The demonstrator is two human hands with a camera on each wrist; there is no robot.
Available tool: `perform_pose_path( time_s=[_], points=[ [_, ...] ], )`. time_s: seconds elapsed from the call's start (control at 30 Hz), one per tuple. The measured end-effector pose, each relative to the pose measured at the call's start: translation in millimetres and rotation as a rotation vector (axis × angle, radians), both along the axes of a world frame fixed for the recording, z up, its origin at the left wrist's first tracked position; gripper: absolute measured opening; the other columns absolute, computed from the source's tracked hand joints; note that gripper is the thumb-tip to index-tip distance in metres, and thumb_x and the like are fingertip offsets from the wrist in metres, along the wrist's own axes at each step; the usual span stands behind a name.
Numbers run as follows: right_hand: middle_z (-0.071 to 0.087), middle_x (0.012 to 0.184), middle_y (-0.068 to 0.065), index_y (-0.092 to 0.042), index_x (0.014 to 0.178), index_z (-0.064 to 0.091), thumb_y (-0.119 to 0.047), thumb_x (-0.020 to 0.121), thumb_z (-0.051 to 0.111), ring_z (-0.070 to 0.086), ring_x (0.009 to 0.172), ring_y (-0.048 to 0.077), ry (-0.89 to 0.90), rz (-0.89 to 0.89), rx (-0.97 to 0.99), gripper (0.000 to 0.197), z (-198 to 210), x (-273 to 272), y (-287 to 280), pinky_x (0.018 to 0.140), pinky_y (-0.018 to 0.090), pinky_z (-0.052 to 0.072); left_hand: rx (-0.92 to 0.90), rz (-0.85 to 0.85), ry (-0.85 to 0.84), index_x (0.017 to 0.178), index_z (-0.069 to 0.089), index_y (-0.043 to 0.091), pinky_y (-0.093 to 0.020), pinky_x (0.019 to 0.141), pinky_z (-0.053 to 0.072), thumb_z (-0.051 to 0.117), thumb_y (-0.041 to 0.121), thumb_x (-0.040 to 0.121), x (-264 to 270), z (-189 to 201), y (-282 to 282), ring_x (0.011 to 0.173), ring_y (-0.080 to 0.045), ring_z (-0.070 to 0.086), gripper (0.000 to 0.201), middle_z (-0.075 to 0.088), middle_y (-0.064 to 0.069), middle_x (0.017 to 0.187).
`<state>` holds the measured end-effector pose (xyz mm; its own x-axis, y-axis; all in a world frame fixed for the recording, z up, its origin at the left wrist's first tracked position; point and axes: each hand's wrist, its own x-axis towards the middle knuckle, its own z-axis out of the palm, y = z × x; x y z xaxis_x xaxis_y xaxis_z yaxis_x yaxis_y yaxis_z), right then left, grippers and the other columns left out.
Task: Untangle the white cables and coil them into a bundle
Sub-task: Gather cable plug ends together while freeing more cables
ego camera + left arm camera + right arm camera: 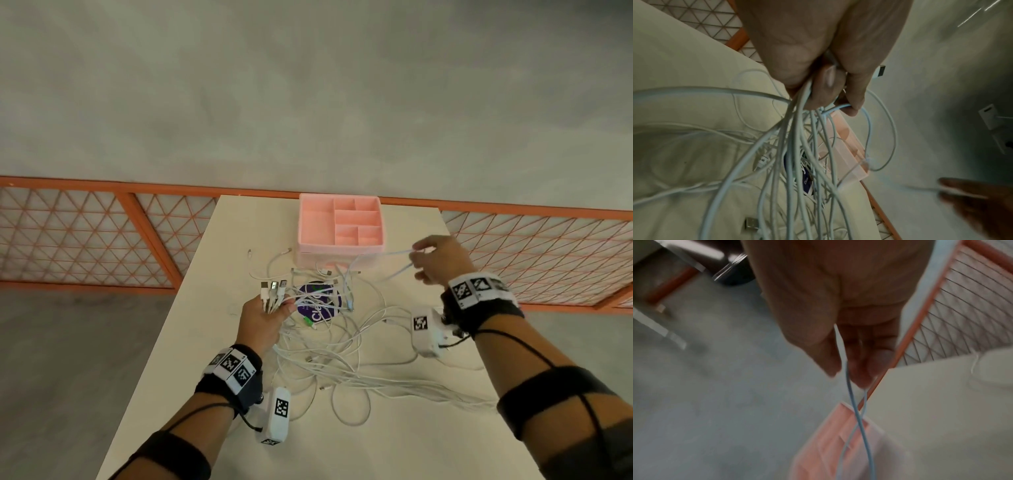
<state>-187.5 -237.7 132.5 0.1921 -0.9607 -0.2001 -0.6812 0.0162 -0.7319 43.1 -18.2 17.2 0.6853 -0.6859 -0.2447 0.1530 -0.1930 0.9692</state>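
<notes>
Nearby: pink tray [310, 224] | left hand [262, 320] grips cables [329, 356] | right hand [436, 262] pinches strand (taut) [394, 255]

- The right wrist view was smeared by motion, so you could not tell where the right hand [840, 331] actually pressed on the two cable strands [854, 404].
- The pink organiser [830, 449] ran off the bottom edge there, its compartments a blur.
- In the left wrist view your left hand [818, 65] hid most of the gathered plugs; one USB plug [879, 72] poked out.
- The tangled white cables [329, 349] covered the purple disc [320, 305], leaving its lettering unreadable.
</notes>
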Motion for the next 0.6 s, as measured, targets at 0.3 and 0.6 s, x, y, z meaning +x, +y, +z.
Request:
perform_pose_path(
  time_s=[0.3, 0.6],
  points=[
    [0.073, 0.099, -0.001, -0.019, 0.100, 0.074, -0.035, 0.098, 0.054, 0.067, 0.087, 0.015, 0.141, 0.709, -0.060, 0.026, -27, 69, 84, 0.084, 0.030, 0.049, -0.086, -0.107, 0.022, 0.092, 0.071, 0.005, -0.017, 0.042, 0.035, 0.073, -0.001, 0.085, -15, 17, -3, 0.040, 0.001, 0.043, 0.010, 0.061, 0.012, 0.053],
    [0.069, 0.074, 0.007, -0.004, 0.081, 0.069, -0.027, 0.092, 0.061, 0.063, 0.068, 0.021, 0.097, 0.707, 0.036, 0.027, -34, 87, 97, 0.068, 0.034, 0.050, -0.131, -0.162, 0.013, 0.104, 0.075, 0.008, -0.018, 0.042, 0.031, 0.070, 0.006, 0.090, -9, 36, 12, 0.041, -0.004, 0.039, 0.016, 0.059, 0.008, 0.058]
  ],
)
